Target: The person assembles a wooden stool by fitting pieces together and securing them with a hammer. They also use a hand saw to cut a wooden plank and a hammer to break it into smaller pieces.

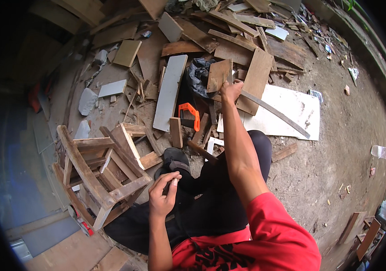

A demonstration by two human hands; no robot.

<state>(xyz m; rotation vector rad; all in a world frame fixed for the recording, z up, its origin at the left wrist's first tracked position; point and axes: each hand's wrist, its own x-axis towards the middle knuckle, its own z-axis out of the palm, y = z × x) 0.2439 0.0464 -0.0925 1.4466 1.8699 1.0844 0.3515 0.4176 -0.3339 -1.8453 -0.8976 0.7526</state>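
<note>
My right hand (232, 91) reaches forward over the wood pile, fingers closed at the lower right edge of a small brown board (219, 77). Beside that hand, a long narrow grey-brown strip (278, 113) slants down across a white panel (287, 101). Behind the small board is a crumpled black plastic bag (198, 74). My left hand (162, 196) hovers above my lap with curled fingers; whatever is pinched there, if anything, is too small to name. An open-framed orange handle (192, 110) stands among the offcuts between a long white board (170, 92) and my right forearm.
To the left, a worn wooden stool-like frame (123, 189) lies tipped beside my leg, with a red and silver tool (81, 220) near it. Loose boards and scraps cover the far ground. A clear plastic bottle (381, 152) lies at right; a low concrete ledge (369, 40) runs behind.
</note>
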